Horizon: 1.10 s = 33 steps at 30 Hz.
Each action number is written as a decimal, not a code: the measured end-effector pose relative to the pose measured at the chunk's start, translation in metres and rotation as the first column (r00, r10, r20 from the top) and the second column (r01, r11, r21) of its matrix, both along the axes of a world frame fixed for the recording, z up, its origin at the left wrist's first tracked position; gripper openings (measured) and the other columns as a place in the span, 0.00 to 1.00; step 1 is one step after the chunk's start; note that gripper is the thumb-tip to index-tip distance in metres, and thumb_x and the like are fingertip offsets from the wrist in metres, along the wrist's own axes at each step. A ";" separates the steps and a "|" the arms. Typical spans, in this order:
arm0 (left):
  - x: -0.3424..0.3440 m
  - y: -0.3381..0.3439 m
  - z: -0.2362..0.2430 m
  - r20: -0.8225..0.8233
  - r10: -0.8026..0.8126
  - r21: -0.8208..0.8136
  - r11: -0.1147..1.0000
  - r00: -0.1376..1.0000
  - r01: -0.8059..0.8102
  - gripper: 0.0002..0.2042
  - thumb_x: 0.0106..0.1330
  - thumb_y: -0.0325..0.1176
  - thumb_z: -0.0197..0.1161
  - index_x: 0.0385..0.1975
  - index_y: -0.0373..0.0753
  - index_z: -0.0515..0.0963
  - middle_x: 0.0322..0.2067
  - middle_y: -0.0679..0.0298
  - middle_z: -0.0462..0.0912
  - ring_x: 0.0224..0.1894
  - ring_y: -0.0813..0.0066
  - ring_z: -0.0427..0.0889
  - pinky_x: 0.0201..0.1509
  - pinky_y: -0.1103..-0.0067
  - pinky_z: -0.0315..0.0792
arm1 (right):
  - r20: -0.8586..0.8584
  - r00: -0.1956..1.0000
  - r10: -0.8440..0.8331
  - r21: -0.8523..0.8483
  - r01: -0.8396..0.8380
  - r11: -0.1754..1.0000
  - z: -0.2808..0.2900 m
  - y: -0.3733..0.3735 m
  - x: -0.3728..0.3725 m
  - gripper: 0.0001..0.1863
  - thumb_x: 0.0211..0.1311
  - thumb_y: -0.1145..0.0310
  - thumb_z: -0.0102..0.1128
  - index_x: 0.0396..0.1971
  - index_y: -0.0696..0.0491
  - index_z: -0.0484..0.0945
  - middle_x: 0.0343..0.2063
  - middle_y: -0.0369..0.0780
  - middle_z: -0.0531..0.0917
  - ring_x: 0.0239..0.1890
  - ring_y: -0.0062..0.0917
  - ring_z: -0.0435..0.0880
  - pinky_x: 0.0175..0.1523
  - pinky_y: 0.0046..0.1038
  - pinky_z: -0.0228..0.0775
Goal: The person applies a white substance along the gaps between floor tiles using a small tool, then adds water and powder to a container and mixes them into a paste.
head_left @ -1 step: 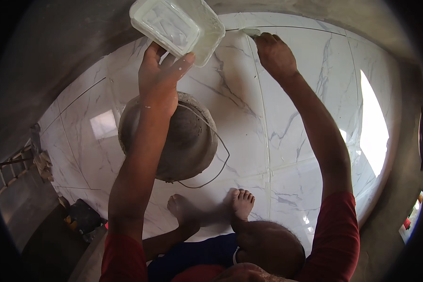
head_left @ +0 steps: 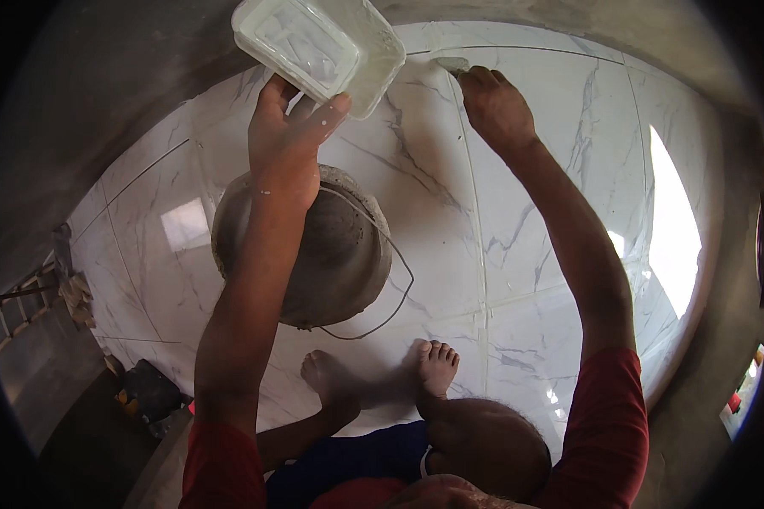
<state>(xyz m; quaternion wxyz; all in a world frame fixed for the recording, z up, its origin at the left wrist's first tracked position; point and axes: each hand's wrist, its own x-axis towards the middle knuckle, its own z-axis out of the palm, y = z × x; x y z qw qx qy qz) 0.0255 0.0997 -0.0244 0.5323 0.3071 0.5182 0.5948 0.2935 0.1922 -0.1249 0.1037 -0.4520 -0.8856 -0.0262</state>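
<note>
The tub [head_left: 318,49] sits at the top of the view, held up by the left hand [head_left: 287,148], with the bucket [head_left: 314,254] on the floor [head_left: 526,237] directly below that hand. To the right of the tub, the right hand [head_left: 494,106] presses a small scraper [head_left: 452,64] against the tile joint near the wall, well apart from the bucket. Nearer the person, two bare feet [head_left: 382,377] rest on the floor just behind the bucket, and a wire [head_left: 399,288] loops off the bucket's right side

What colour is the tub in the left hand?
The plastic tub is see-through whitish, smeared with pale paste; the left hand holds it in the head view.
</note>
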 end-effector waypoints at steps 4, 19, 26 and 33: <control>-0.001 -0.001 0.000 0.010 0.020 -0.014 1.000 1.000 -0.019 0.37 0.54 0.23 0.74 0.65 0.28 0.63 0.61 0.55 0.68 0.66 0.61 0.68 0.61 0.72 0.71 | -0.040 0.998 0.047 -0.009 -0.047 0.999 0.011 -0.048 0.009 0.09 0.59 0.75 0.58 0.40 0.57 0.78 0.40 0.42 0.80 0.44 0.33 0.84 0.44 0.31 0.84; -0.001 0.000 -0.006 -0.052 -0.013 0.011 1.000 0.999 0.014 0.32 0.60 0.26 0.72 0.63 0.32 0.66 0.57 0.61 0.73 0.58 0.70 0.77 0.59 0.70 0.72 | -0.044 0.996 0.071 -0.102 -0.075 0.992 0.027 -0.091 0.030 0.08 0.58 0.77 0.60 0.39 0.57 0.78 0.39 0.41 0.80 0.44 0.33 0.83 0.43 0.32 0.83; -0.001 0.002 -0.006 -0.084 -0.040 0.025 0.999 0.996 0.043 0.31 0.59 0.26 0.73 0.62 0.31 0.66 0.56 0.60 0.74 0.57 0.68 0.78 0.60 0.69 0.72 | -0.245 0.968 0.051 -0.047 -0.065 0.997 0.045 -0.058 0.033 0.06 0.62 0.76 0.60 0.38 0.57 0.80 0.37 0.43 0.83 0.40 0.38 0.83 0.44 0.35 0.81; 0.002 0.003 -0.009 -0.062 -0.063 0.021 0.998 0.996 0.064 0.30 0.60 0.25 0.72 0.61 0.30 0.66 0.56 0.57 0.74 0.59 0.65 0.78 0.63 0.65 0.72 | -0.030 0.997 0.069 -0.011 -0.069 0.998 0.018 0.011 0.003 0.06 0.62 0.76 0.56 0.37 0.57 0.80 0.38 0.42 0.82 0.44 0.34 0.83 0.47 0.32 0.82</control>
